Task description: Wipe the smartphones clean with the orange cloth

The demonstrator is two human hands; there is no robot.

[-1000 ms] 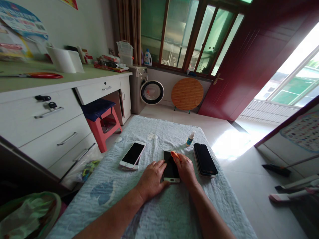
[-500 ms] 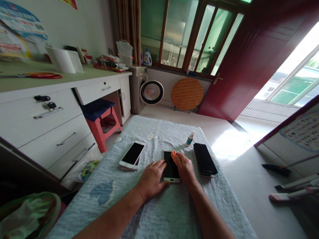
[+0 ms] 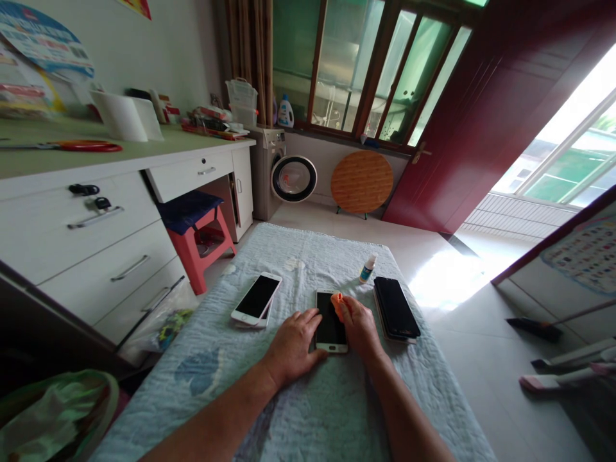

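Note:
A white-framed smartphone (image 3: pixel 331 327) with a dark screen lies face up on the quilted cloth. My left hand (image 3: pixel 294 343) grips it from the left, fingertips at its side edge and thumb by its lower end. In my right hand (image 3: pixel 360 326) an orange cloth (image 3: pixel 337 304) is pinched and pressed against the upper right of the screen. Left of my hands, a white phone (image 3: pixel 257 300) rests on another one. To the right a black phone (image 3: pixel 398 309) tops a small stack, with a little spray bottle (image 3: pixel 367 268) standing just beyond it.
The pale blue quilted cover (image 3: pixel 308 247) spreads under everything. A red stool (image 3: pixel 199 240) stands by the white drawers (image 3: pixel 103 256) on the left. A washing machine (image 3: pixel 267 173) has its round door open; a green-rimmed basket (image 3: pixel 113 398) sits at lower left.
My right hand has shifted very slightly down and right with the orange cloth on the screen. The left hand and the phones keep their places.

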